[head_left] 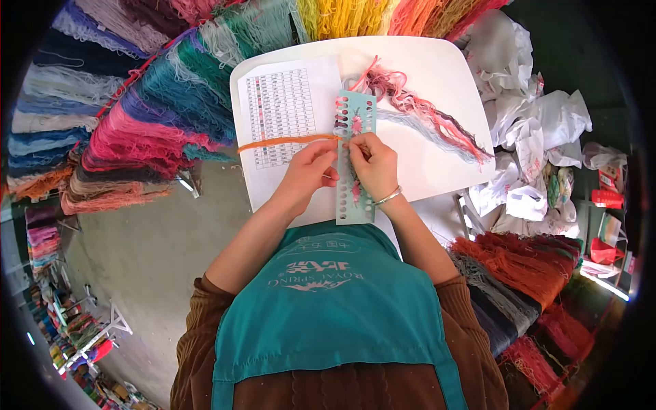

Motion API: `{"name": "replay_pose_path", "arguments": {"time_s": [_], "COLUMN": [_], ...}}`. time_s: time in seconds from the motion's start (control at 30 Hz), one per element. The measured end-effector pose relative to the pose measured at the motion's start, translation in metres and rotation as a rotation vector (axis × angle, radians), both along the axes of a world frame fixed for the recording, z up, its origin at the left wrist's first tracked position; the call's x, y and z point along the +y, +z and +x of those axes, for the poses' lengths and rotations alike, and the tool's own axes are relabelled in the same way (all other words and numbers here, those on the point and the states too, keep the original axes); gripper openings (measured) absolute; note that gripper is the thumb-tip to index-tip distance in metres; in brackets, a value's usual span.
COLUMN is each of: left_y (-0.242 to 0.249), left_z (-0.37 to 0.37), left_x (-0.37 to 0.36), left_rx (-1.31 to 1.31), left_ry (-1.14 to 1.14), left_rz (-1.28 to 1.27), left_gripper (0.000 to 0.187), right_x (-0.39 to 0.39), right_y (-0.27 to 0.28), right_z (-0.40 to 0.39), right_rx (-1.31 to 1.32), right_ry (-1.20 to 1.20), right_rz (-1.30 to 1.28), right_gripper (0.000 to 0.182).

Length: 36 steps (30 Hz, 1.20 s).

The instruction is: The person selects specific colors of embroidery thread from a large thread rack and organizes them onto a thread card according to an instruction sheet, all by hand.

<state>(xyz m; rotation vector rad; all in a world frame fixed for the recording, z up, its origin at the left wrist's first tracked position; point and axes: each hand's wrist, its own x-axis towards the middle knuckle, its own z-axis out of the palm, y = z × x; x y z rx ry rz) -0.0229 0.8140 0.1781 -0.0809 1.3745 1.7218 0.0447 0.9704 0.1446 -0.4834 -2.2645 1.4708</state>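
A pale green thread card [347, 210], with punched holes along both long edges and pink flowers printed on it, lies upright before me on a white board. Orange thread [280, 142] stretches leftward from the card's left-edge holes. My right hand [374, 165], a bracelet at its wrist, rests over the card with thumb and forefinger pinched at the thread's end. At the card's left edge, my left hand [311, 171] has its fingers curled just below the thread; what its fingertips hold is hidden. Pink threads [340, 109] hang in the upper left holes.
Under the orange thread is a printed chart [280, 102]. Loose pink, red and grey threads [424, 109] lie on the white board's [437, 184] right side. Hanks of coloured yarn [150, 137] hang at the left and top. White plastic bags [526, 116] stand at right, above more hanks [512, 273].
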Motion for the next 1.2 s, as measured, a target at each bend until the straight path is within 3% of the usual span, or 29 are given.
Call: {"name": "replay_pose_path", "arguments": {"time_s": [0.4, 0.67, 0.83, 1.0, 1.07, 1.13, 1.2], "left_y": [-0.004, -0.006, -0.001, 0.004, 0.008, 0.008, 0.000], "left_z": [-0.017, -0.033, -0.038, -0.025, -0.022, -0.023, -0.025], "left_x": [0.024, 0.003, -0.008, -0.001, -0.001, 0.002, 0.006], "left_rx": [0.171, 0.574, 0.438, 0.135, 0.070, 0.006, 0.160], "left_ry": [-0.117, -0.211, -0.134, -0.196, -0.221, -0.246, -0.197], "left_rz": [-0.157, -0.363, -0.246, 0.070, 0.074, 0.078, -0.047], "left_gripper": [0.019, 0.015, 0.017, 0.018, 0.020, 0.022, 0.024], "right_x": [0.002, 0.007, 0.005, 0.003, 0.005, 0.011, 0.016], "right_y": [0.000, 0.006, 0.014, 0.013, 0.010, 0.008, 0.007], "right_z": [0.002, -0.005, -0.009, -0.010, -0.012, -0.015, -0.015], "right_rx": [0.022, -0.089, -0.241, -0.238, -0.244, -0.261, -0.249], "right_ry": [0.030, 0.084, 0.119, 0.112, 0.106, 0.139, 0.174], "right_rz": [-0.141, -0.021, 0.110, 0.221, 0.259, -0.036, -0.099], "right_gripper": [0.006, 0.011, 0.020, 0.026, 0.027, 0.034, 0.034]}}
